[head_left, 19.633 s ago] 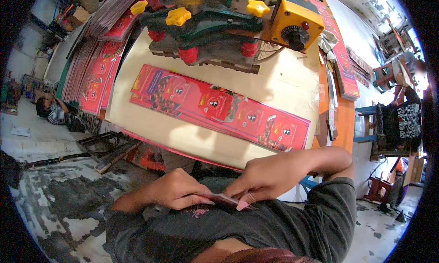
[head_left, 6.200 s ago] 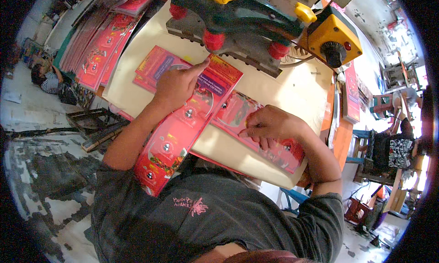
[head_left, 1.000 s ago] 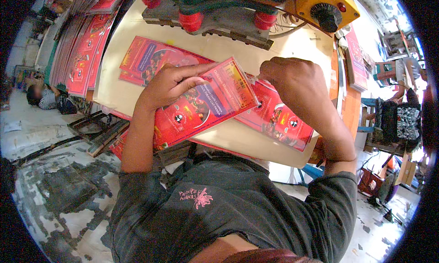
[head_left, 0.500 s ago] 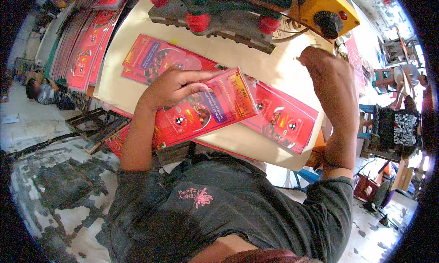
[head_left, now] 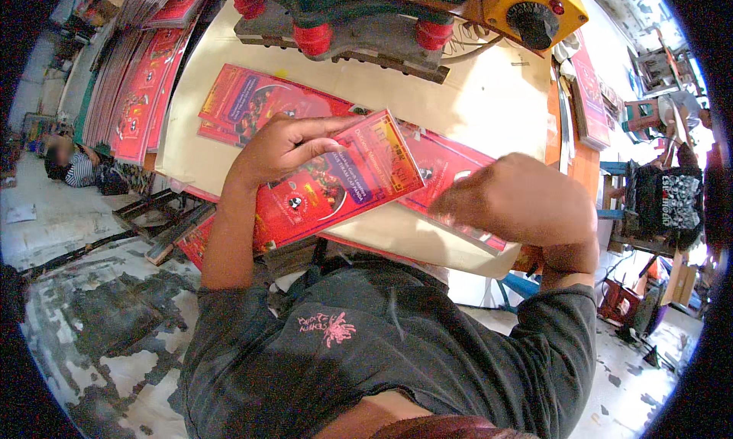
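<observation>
My left hand (head_left: pixel 284 150) is closed on a long red printed packaging sleeve (head_left: pixel 309 198), thumb on its face and fingers along the upper edge. The sleeve lies slantwise across the table's near edge, its patterned end pointing up and right. My right hand (head_left: pixel 515 198) hovers over the right end of another red printed sleeve (head_left: pixel 450 164); its fingers are smeared and partly hidden, so I cannot tell whether it holds anything. More red sleeves (head_left: pixel 248 103) lie overlapping on the cream-coloured tabletop (head_left: pixel 187 137), beyond my left hand.
A dark green and grey machine (head_left: pixel 359 38) with red knobs stands at the table's far side. Next to it is a yellow control box (head_left: pixel 534 15) with a black dial. Tall stacks of red sleeves (head_left: pixel 145 88) rise at left. Other people are in the background.
My right hand has come down and to the left, from beside the machine to above the right-hand sleeve. My left hand keeps its hold; the whole view has shifted slightly.
</observation>
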The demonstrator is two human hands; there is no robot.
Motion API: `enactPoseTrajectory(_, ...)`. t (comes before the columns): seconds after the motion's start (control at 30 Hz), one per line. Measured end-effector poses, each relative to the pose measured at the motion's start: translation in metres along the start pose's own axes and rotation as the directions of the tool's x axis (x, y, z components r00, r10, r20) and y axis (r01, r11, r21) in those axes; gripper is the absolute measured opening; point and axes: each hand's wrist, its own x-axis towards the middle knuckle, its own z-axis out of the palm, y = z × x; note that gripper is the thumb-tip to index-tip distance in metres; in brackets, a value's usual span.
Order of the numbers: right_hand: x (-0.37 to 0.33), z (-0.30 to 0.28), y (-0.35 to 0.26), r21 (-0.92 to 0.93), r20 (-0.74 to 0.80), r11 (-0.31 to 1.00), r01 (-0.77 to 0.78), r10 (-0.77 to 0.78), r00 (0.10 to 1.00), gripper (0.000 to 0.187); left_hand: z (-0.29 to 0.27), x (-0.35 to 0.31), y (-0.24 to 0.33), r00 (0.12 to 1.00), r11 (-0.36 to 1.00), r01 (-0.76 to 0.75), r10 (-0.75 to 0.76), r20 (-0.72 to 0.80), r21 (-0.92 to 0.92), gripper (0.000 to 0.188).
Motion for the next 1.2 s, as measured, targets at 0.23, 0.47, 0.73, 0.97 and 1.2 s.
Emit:
enactPoseTrajectory(0.23,0.029,-0.009,-0.003,0.148,-0.066,0.919,-0.365,0.377,0.924,0.075,-0.001,0.003,0.004,1.0,1.0,-0.001,0.001,0.003,-0.018,0.039)
enactPoseTrajectory(0.47,0.03,-0.005,-0.005,0.051,0.069,0.941,-0.334,0.33,0.941,0.081,0.0,-0.001,0.001,1.0,0.998,0.024,-0.024,0.009,-0.053,0.039)
enactPoseTrajectory(0.73,0.016,-0.001,0.012,0.057,0.266,0.987,-0.15,0.13,0.955,0.045,-0.001,0.004,0.008,1.0,0.998,0.022,-0.021,0.017,-0.058,0.038)
enactPoseTrajectory(0.97,0.021,0.001,0.017,0.013,0.069,0.986,-0.169,0.167,0.983,0.026,0.002,-0.002,-0.005,0.999,1.0,-0.012,0.012,-0.046,0.007,0.027)
enactPoseTrajectory(1.2,0.033,0.026,0.019,0.073,0.077,0.997,-0.026,0.02,0.997,0.032,0.0,0.0,-0.001,0.999,0.999,0.032,-0.033,-0.016,-0.015,0.022)
